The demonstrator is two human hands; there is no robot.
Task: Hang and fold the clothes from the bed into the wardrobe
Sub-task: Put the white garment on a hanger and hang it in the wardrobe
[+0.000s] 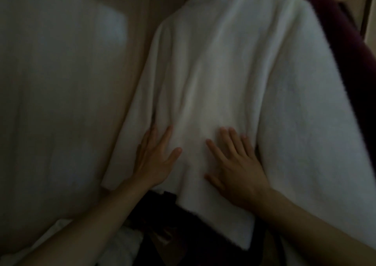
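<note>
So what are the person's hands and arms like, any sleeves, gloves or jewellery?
Bare, both sides: the left hand and right hand wear no gloves, and no sleeve shows on the left forearm or right forearm. No ring, watch or bracelet shows, though the picture is dim and blurred.

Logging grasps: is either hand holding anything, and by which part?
Nothing held: left hand and right hand rest flat on the white garment.

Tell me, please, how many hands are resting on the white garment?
2. The left hand lies flat near the left edge of the white garment; the right hand lies flat further right, by a fold. No others are visible.
</note>
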